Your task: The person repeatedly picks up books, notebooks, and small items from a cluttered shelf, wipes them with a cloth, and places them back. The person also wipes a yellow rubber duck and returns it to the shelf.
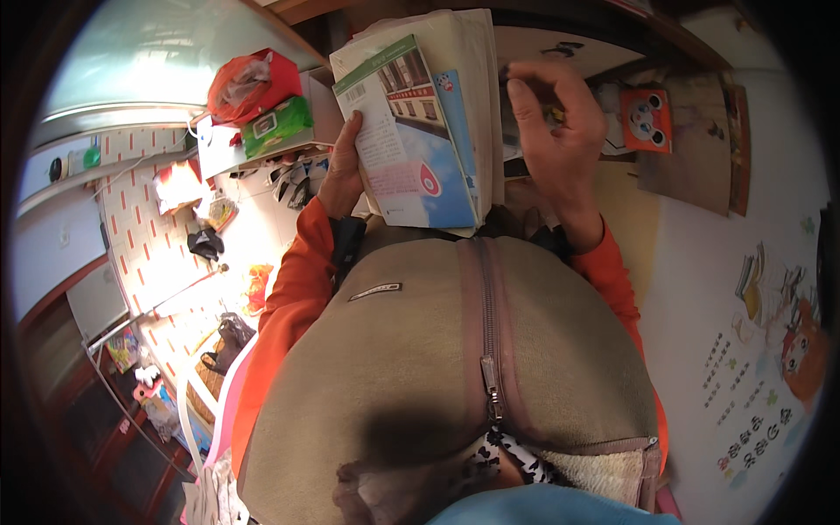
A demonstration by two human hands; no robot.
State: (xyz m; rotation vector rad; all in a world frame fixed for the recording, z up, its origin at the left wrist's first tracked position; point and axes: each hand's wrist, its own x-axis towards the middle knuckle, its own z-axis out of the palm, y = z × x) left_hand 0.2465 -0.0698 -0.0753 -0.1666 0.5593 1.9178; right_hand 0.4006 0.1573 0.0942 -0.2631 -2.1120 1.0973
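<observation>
My left hand [342,174] grips the left edge of a stack of books in front of my chest, its thumb lying over the top cover. On top is a thin paperback [407,144] with a green strip, a building photo and blue sky. A blue booklet [457,118] sticks out beneath it, over thicker cream-coloured pages or books [482,85]. Raised to the right of the stack, my right hand [561,125] is apart from it. Its fingers curl towards the thumb, with a gap inside the curl and nothing visibly held.
A red-orange plastic bag [243,85] and a green wipes pack [279,128] lie on a white surface at the upper left. An orange panda-faced item [646,121] is at the right, beside a brown board [689,144]. Bags and a metal rod [157,305] are at the left.
</observation>
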